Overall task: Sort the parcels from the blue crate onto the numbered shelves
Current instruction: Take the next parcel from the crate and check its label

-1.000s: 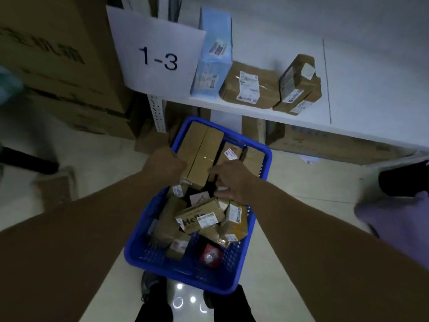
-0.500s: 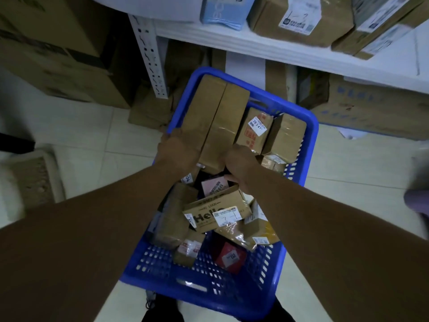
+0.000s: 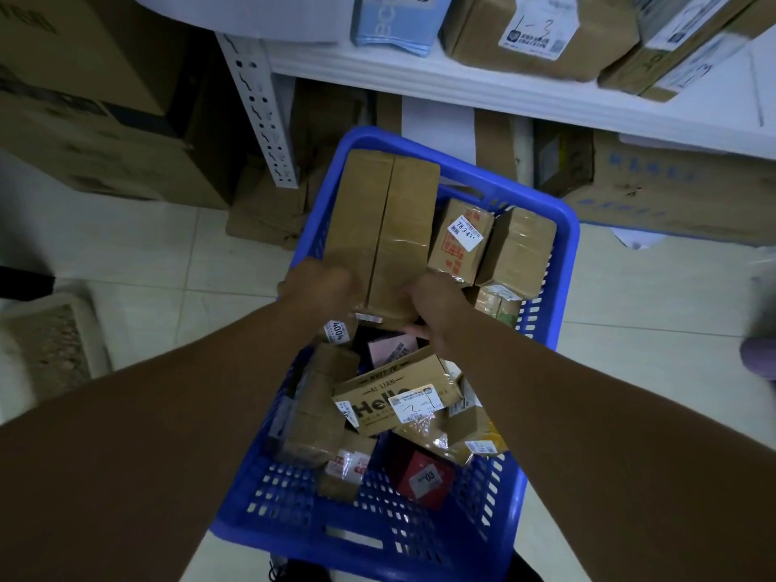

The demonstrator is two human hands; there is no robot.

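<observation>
My left hand and right hand each gripped the near end of the long box in the crate.

Parcel stockroom or sorting room. White shelf on a slotted upright carries taped boxes with shipping labels, one hand-marked 1-3; large cartons stand beside and under it on the tiled floor. Blue crate holds more labelled parcels.
</observation>
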